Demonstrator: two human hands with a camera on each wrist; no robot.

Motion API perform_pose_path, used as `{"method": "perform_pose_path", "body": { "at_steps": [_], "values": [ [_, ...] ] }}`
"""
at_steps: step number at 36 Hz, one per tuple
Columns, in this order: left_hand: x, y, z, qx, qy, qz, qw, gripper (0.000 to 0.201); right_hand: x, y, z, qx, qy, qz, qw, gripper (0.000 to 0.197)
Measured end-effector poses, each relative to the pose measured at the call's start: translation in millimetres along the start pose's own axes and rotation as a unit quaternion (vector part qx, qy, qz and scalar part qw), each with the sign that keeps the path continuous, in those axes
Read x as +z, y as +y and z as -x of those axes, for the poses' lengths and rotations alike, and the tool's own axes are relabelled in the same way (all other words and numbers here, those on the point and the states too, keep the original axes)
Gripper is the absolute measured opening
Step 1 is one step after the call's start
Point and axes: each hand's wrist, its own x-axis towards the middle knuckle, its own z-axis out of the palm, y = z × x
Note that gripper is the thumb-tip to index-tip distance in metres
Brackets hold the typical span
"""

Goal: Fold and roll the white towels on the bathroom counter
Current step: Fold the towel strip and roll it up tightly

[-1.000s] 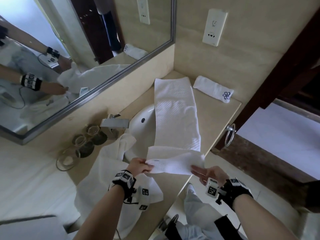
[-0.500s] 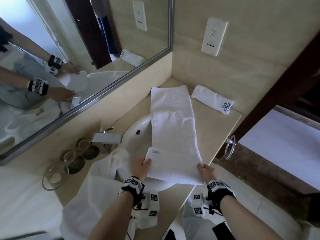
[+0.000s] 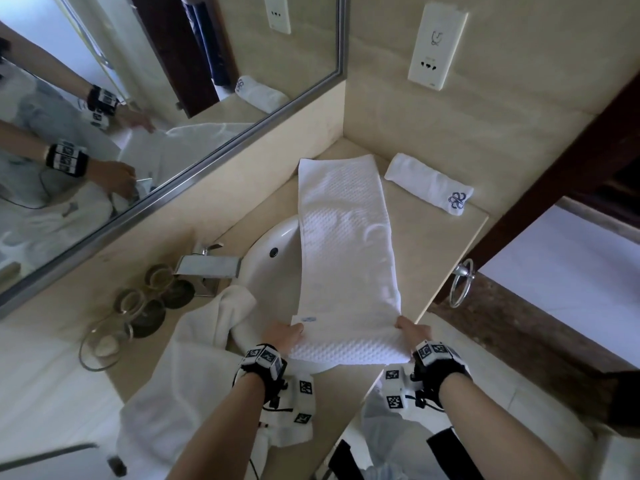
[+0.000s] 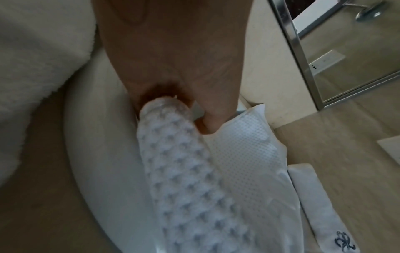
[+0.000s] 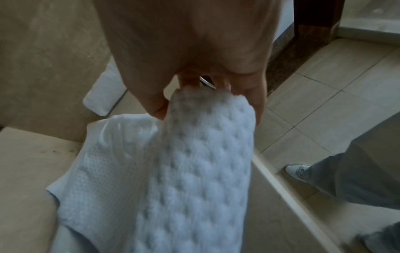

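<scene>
A long white waffle towel point(image 3: 343, 244) lies folded in a strip across the sink and counter, its near end turned over into a first roll point(image 3: 346, 344). My left hand point(image 3: 285, 336) grips the roll's left end point(image 4: 166, 116), fingers curled round it. At the other end of the roll point(image 5: 207, 111), my right hand point(image 3: 410, 329) has its fingers and thumb round the cloth. A finished rolled towel point(image 3: 429, 183) with a blue emblem lies at the counter's far right corner. Another white towel point(image 3: 194, 368) lies crumpled at the left, under my left forearm.
The white sink basin point(image 3: 266, 268) and chrome faucet point(image 3: 207, 265) sit left of the strip. Several glass tumblers and a glass dish point(image 3: 100, 348) stand by the mirror point(image 3: 138, 98). A chrome towel ring point(image 3: 462, 287) hangs off the counter's right edge, with tiled floor point(image 5: 324, 85) beyond.
Both hands have turned the towel's near end over onto the strip and moved closer to the counter, and the loose flap has become a thick first roll.
</scene>
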Motion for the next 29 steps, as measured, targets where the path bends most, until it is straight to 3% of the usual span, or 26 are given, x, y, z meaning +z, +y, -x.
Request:
{"method": "perform_pose_path", "body": {
  "at_steps": [5,6,8,11,13,15,18,20,21,24,27,29],
  "values": [
    [4,3,-3,-0.004,-0.019,0.063,0.998,0.014,-7,9,2,0.058,-0.088,0.004,0.994,0.031],
    [5,4,-1,0.010,-0.028,0.076,0.997,0.030,-6,12,-1,0.055,-0.094,0.002,0.994,0.034],
    [4,6,0,0.045,-0.040,0.079,0.995,0.049,-5,17,-9,0.045,-0.099,-0.015,0.994,0.033],
    [2,5,1,0.071,-0.040,0.089,0.993,0.034,-7,11,-4,0.018,-0.073,0.012,0.997,0.021],
    [1,4,3,0.056,-0.060,0.123,0.989,0.039,-8,6,2,-0.021,-0.076,0.090,0.993,0.012],
    [-2,5,5,0.039,-0.078,0.166,0.982,0.027,-15,0,7,-0.073,-0.086,0.170,0.979,0.020],
    [-14,5,19,0.030,-0.143,0.219,0.965,0.019,-23,-1,0,-0.071,-0.158,0.166,0.971,0.026],
    [-21,5,25,0.046,-0.176,0.229,0.956,0.013,-28,3,-3,-0.026,-0.178,0.090,0.979,0.025],
    [-23,4,25,0.020,-0.193,0.239,0.951,0.015,-33,4,5,-0.012,-0.176,0.054,0.983,0.022],
    [-29,3,26,0.005,-0.214,0.204,0.955,0.036,-42,3,19,0.011,-0.216,-0.043,0.975,0.010],
    [-27,-9,17,0.053,-0.212,0.169,0.961,0.050,-52,2,25,-0.016,-0.256,-0.080,0.963,0.007],
    [-24,-13,17,0.084,-0.204,0.166,0.961,0.061,-53,10,12,-0.083,-0.329,-0.109,0.934,0.028]
  ]
}}
